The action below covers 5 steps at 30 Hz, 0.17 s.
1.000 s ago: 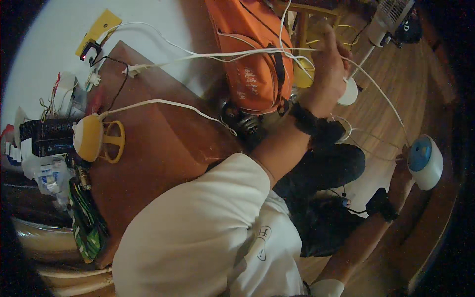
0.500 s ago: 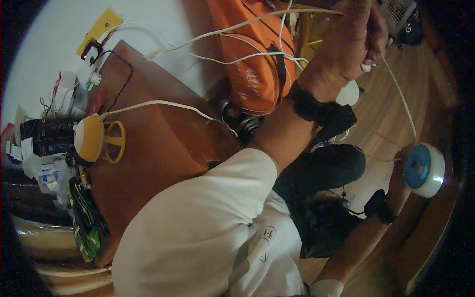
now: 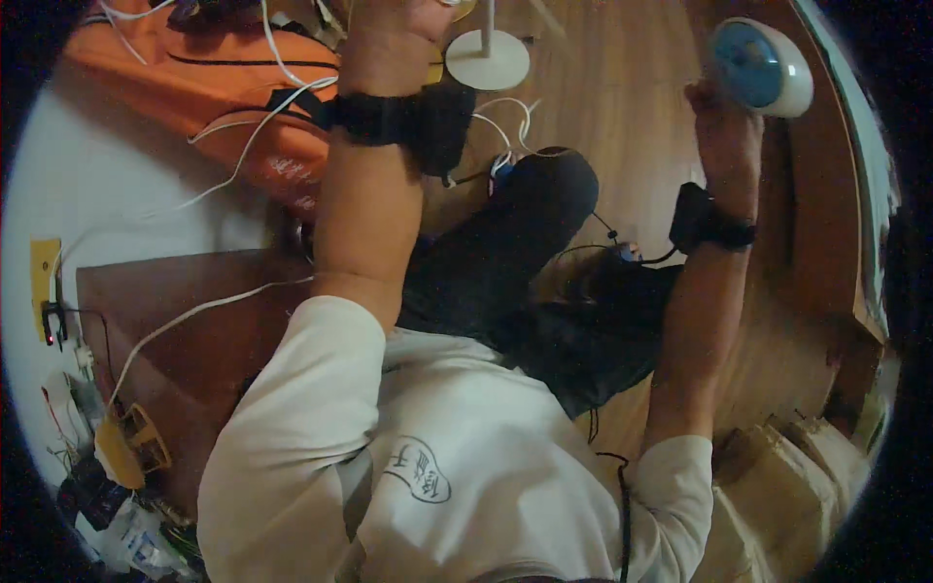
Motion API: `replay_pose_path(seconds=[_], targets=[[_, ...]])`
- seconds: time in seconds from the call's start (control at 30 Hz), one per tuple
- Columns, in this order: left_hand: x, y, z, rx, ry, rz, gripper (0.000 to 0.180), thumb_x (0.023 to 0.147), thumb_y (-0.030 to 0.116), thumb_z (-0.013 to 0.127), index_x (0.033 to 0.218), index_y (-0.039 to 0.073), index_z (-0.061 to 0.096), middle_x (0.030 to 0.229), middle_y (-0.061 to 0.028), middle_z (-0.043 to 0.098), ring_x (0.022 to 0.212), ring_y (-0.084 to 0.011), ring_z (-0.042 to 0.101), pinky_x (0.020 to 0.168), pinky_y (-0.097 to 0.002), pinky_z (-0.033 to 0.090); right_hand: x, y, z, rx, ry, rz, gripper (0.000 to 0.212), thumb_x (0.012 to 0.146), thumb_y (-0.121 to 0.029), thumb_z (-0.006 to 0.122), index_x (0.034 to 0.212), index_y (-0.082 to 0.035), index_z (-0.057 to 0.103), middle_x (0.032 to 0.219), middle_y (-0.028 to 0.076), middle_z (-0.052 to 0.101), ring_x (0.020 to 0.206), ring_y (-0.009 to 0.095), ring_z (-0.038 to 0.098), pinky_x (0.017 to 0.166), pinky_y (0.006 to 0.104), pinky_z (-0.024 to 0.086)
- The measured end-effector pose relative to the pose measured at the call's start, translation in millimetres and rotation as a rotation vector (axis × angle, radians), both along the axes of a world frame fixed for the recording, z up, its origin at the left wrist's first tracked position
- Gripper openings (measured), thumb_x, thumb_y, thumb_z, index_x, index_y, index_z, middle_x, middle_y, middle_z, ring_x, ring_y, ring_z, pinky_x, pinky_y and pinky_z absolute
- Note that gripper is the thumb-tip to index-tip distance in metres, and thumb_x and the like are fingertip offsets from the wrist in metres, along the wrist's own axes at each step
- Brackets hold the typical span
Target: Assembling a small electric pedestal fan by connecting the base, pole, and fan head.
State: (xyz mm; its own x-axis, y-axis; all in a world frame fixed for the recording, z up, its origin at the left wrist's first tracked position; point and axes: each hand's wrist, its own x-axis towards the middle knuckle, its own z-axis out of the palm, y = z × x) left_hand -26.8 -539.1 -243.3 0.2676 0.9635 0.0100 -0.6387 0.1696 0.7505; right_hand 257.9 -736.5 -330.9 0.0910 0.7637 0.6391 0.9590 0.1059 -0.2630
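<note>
My right hand (image 3: pixel 724 121) is raised at the far right, closed on a round white-and-blue piece (image 3: pixel 756 66), a thick disc with a white rim and blue face. Most of its fingers are behind the disc. My left hand (image 3: pixel 413 17) reaches to the top edge, where its fingers are largely cut off, so its grip is hidden. Just right of it stands a white round base (image 3: pixel 488 63) with a thin upright post. Black straps with small boxes circle both wrists.
An orange bag (image 3: pixel 224 107) lies at upper left with white cords (image 3: pixel 255 131) across it. A brown box-like surface (image 3: pixel 194 321) is at left, near a yellow-and-white device (image 3: pixel 126 447) and a yellow wall socket plate (image 3: pixel 45 272). Wooden furniture (image 3: pixel 826 214) lines the right; cardboard (image 3: pixel 777 486) lies below.
The view has swung to the right. My right hand, with the round piece, now appears higher. My left hand has moved to the top edge; the cord seen running from it earlier no longer shows there.
</note>
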Motion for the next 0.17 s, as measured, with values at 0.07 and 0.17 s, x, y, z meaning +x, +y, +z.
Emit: replay_pose_path(seconds=[0.07,0.17], targets=[[-6,30,-19,0.038,0.044,-0.186,0.038,0.089,0.05,0.071,0.087,0.014,0.059,0.07,0.0023,0.055,0.048,-0.0068,0.043,0.04,-0.0222,0.034,27,-4,7,-0.128,-0.33,-0.329,0.019,0.092,-0.016,0.057,0.105,-0.008,0.068,0.106,0.01,0.071,0.101,0.023,0.065,0.093,0.0389,0.048],[-31,52,-38,0.041,0.238,-0.219,0.042,0.083,0.055,0.074,0.088,0.015,0.061,0.068,0.0012,0.054,0.048,-0.0079,0.044,0.044,-0.0223,0.039,37,1,8,-0.186,-0.592,-0.519,0.02,0.093,-0.024,0.057,0.104,-0.011,0.068,0.103,0.011,0.072,0.101,0.022,0.067,0.099,0.0404,0.047]])
